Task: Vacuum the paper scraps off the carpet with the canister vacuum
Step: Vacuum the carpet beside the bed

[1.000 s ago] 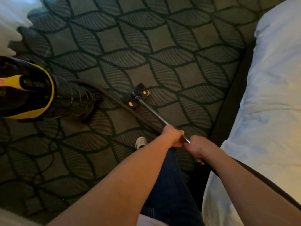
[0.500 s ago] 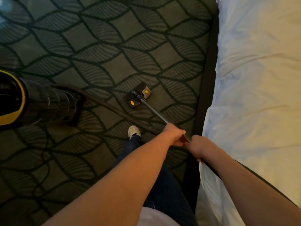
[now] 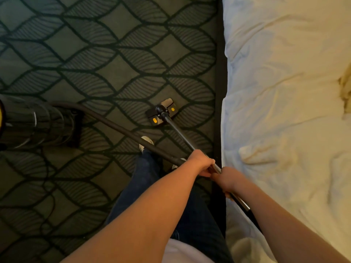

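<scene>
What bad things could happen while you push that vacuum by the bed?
The dark hose lies across the white shoe, so a step might trip on it. The black floor head with yellow dots sits near the white rumpled bedding and might suck in its edge. Both hands grip the metal wand.

Dim warm light, bright bedding (image 3: 284, 92) at right, shadowed carpet (image 3: 95, 54), wide-angle edge bending, soft focus

Both forearms reaching toward twelve o'clock, left hand (image 3: 201, 163) and right hand (image 3: 227, 180) fisted closed, nearly touching.
</scene>
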`<action>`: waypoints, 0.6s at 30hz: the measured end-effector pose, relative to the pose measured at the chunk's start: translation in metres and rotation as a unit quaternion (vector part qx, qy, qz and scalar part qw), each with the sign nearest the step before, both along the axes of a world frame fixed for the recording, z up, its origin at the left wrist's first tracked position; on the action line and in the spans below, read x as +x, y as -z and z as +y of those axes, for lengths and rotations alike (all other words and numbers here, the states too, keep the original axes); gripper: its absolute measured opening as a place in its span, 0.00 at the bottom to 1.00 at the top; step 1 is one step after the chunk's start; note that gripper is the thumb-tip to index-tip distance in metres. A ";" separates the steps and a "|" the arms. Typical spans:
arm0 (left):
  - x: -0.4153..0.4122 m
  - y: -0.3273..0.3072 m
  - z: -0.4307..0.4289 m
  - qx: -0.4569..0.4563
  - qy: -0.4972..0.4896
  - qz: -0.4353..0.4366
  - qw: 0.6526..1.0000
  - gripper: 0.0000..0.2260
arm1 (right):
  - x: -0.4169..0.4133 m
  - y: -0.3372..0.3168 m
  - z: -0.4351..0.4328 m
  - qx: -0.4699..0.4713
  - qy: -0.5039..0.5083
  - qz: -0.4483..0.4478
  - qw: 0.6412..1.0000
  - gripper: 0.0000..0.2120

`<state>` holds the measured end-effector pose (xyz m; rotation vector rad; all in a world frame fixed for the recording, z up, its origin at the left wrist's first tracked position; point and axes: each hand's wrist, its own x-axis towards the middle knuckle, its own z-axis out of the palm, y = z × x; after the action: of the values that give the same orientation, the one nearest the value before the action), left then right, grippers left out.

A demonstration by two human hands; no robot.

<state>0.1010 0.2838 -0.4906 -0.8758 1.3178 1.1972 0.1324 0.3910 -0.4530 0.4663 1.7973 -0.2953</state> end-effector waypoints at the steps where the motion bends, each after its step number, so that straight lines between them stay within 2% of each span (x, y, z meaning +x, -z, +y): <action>1: 0.005 -0.001 0.004 -0.001 0.007 -0.001 1.000 0.11 | 0.008 0.000 0.003 0.003 0.005 0.000 1.000 0.17; 6: 0.040 0.002 0.015 -0.011 0.095 -0.003 0.995 0.10 | 0.053 0.000 0.010 0.012 0.043 -0.010 0.999 0.15; 10: 0.072 0.014 0.012 -0.008 0.183 0.004 0.983 0.08 | 0.092 -0.003 0.002 -0.013 0.156 -0.034 0.987 0.15; 12: 0.094 0.038 0.007 -0.008 0.240 0.014 0.971 0.14 | 0.111 -0.007 -0.008 -0.019 0.205 -0.043 0.978 0.16; 14: 0.107 0.035 -0.004 -0.003 0.305 0.022 0.952 0.18 | 0.132 -0.012 -0.023 -0.017 0.256 -0.040 0.966 0.16; 18: 0.122 0.005 -0.034 0.012 0.403 0.025 0.915 0.09 | 0.174 -0.017 -0.065 -0.013 0.335 -0.027 0.942 0.15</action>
<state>0.2228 0.2497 -0.4960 -0.2116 1.4856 0.5754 0.3062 0.3257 -0.4364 1.0555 1.5302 -0.7655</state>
